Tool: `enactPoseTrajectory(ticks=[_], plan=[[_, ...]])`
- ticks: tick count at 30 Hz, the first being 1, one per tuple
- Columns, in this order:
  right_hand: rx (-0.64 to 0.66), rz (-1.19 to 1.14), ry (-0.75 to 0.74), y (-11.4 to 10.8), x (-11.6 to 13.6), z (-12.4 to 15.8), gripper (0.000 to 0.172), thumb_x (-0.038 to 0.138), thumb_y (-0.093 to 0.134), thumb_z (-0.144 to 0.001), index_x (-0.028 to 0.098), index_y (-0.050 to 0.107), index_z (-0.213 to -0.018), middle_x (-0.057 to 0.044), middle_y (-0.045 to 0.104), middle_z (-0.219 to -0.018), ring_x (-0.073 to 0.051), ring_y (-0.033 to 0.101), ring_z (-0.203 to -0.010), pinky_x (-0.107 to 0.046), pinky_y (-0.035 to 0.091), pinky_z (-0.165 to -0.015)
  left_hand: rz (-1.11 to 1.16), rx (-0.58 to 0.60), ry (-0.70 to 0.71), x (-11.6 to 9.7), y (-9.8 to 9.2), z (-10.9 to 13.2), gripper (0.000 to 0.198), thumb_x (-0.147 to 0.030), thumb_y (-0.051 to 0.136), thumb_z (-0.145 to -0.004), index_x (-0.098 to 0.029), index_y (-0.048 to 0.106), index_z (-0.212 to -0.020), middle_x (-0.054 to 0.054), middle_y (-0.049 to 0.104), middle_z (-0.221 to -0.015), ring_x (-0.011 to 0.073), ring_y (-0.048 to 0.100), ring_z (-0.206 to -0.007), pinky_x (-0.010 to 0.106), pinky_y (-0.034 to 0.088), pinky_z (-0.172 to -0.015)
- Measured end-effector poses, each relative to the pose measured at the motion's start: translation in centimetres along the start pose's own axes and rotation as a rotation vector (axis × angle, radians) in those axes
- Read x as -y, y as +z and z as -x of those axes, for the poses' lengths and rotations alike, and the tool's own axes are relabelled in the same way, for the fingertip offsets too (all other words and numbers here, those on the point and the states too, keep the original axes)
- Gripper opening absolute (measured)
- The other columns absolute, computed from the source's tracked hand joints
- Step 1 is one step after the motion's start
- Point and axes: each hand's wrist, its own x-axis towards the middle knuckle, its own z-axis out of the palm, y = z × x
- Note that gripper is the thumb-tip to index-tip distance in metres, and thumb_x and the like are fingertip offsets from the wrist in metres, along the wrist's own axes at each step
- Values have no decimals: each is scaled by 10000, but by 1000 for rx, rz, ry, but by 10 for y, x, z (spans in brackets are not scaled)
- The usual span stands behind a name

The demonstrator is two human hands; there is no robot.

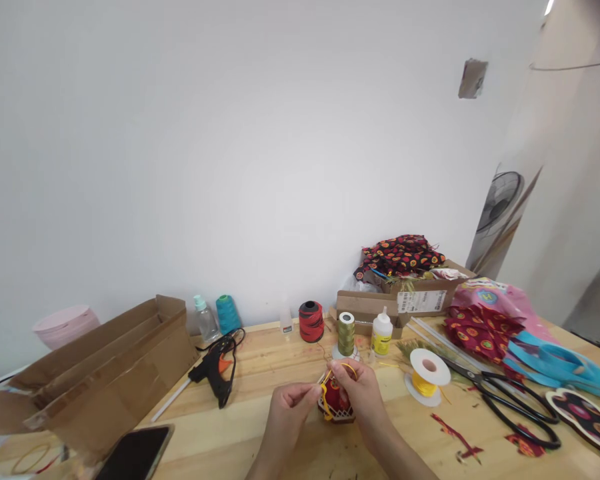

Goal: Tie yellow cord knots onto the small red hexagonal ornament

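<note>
My left hand is closed, thumb and forefinger pinching a yellow cord. The cord curves in a loop over a small dark red ornament, which has patterned cloth and a pale lattice edge. My right hand is closed from the other side, its fingers pinching the upper part of the cord above the ornament. Fingers hide part of the ornament, so I cannot tell whether the right hand also grips it.
Behind the hands stand a green thread spool, a red thread spool and a glue bottle. To the right lie a yellow cord spool and black scissors. Leftward are a glue gun, a cardboard box and a phone.
</note>
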Motion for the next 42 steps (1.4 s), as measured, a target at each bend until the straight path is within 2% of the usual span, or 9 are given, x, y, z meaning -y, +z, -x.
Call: enactPoseTrajectory(ticks=[4,9,11,19,23,26,31,37,42], plan=[[28,21,7,0,-4,-1,266,377,574,-596,125,525,-526,80,366,-339,-33,262,-309,-157,206,-312,-47,-27,74,1,1,0,202,-288,547,-636,-128,662,-593,-23,525,-442,85,413,-433,173,334,-431],[63,143,-127,5,-5,3,261,359,551,-628,120,532,-524,33,477,-437,-77,413,-422,-177,333,-415,-78,-48,89,2,1,3,156,-243,549,-640,-124,642,-598,5,600,-528,127,502,-534,201,396,-524],[76,141,-148,6,-7,4,266,360,532,-648,122,527,-530,37,472,-434,-71,407,-411,-171,326,-404,-63,-19,98,1,2,3,148,-225,546,-646,-122,647,-615,10,614,-538,135,519,-555,207,404,-544],[213,-131,-23,4,-17,-2,271,380,490,-691,127,510,-597,71,427,-367,-18,292,-272,-135,227,-293,12,109,134,-5,5,-1,199,-213,488,-700,-133,667,-671,3,625,-526,128,527,-522,221,416,-576],[139,-153,-14,4,-12,1,254,361,556,-640,116,510,-591,46,495,-405,-13,309,-272,-130,243,-282,-25,192,152,-10,7,4,230,-221,459,-719,-130,665,-670,5,611,-554,135,511,-562,216,394,-582],[101,-190,18,4,-10,3,250,353,564,-635,116,506,-579,59,465,-361,-10,296,-261,-123,229,-269,-66,229,167,-12,9,9,236,-221,454,-722,-130,656,-639,1,592,-575,132,489,-582,199,371,-561],[123,-227,54,2,-9,1,232,332,564,-645,114,514,-583,67,459,-354,0,278,-251,-114,198,-261,-79,204,190,-9,11,11,242,-233,447,-729,-133,655,-659,2,591,-579,131,483,-585,196,373,-557],[161,-170,-14,-1,-9,-2,240,337,553,-659,103,547,-609,18,547,-450,-11,347,-293,-127,276,-298,4,112,136,3,3,5,178,-231,520,-683,-155,665,-754,8,648,-602,149,544,-612,219,422,-597],[184,-258,52,2,-11,-1,251,353,557,-650,103,555,-627,18,546,-466,-11,352,-290,-122,265,-278,34,93,96,7,0,1,166,-217,556,-656,-151,664,-764,27,671,-618,164,569,-614,250,442,-608]])
